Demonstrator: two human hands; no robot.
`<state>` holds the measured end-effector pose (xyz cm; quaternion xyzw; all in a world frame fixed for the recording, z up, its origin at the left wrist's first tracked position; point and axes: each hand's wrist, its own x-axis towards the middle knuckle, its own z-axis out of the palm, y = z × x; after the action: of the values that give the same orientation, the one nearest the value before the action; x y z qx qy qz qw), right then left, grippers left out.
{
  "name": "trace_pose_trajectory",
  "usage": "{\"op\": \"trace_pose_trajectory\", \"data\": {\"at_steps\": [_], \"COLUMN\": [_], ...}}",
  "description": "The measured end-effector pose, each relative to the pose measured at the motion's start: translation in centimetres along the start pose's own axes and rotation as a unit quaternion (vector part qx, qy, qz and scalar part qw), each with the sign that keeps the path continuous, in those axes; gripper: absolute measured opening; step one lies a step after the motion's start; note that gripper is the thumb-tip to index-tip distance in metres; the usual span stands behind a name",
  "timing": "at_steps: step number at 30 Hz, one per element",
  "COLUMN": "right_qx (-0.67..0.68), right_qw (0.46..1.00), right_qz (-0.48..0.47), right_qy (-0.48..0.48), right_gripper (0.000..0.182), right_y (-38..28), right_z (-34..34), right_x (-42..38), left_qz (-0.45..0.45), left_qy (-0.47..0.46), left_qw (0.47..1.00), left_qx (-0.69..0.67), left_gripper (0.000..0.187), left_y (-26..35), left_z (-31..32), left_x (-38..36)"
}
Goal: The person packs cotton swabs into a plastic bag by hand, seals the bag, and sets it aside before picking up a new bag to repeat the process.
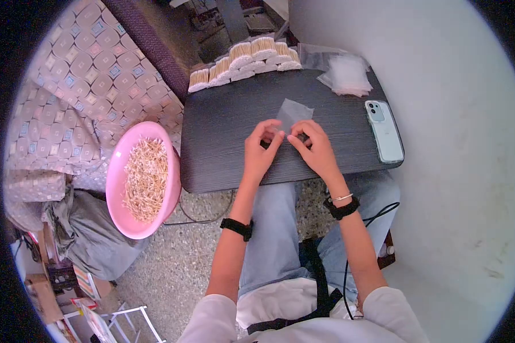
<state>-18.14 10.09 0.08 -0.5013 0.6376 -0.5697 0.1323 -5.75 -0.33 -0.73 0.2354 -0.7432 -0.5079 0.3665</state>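
Observation:
A small clear plastic bag (294, 111) is pinched at its near edge between my two hands, over the middle of the dark table. My left hand (263, 143) has its thumb and fingers closed on the bag's left side. On the right side of the same edge, my right hand (312, 143) grips it with thumb and forefinger. The bag looks flat, with its far end pointing away from me. Packed bundles of cotton swabs (240, 55) are stacked along the table's back edge. To the left of the table, loose cotton swabs (146, 180) fill a pink basin (115, 188).
On the dark table (223, 126), a pile of clear bags (348, 75) lies at the back right. A pale phone (385, 131) rests near the right edge. A white wall (446, 143) stands close on the right. Patterned fabric (97, 74) covers furniture at the left.

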Motion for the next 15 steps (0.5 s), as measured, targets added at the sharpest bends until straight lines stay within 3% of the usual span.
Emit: {"op": "trace_pose_trajectory", "data": {"at_steps": [7, 15], "right_qx": [0.011, -0.013], "right_qw": [1.0, 0.999], "right_qz": [-0.01, -0.012], "right_qy": [-0.002, 0.039], "right_gripper": [0.014, 0.015], "right_y": [0.33, 0.67], "right_z": [0.06, 0.28], "right_x": [-0.17, -0.1], "left_qz": [0.015, 0.028], "left_qy": [-0.009, 0.007], "left_qw": [1.0, 0.995], "left_qx": [-0.018, 0.096], "left_gripper": [0.025, 0.01], "left_y": [-0.27, -0.26], "left_z": [0.0, 0.57], "left_x": [-0.16, -0.18]}}
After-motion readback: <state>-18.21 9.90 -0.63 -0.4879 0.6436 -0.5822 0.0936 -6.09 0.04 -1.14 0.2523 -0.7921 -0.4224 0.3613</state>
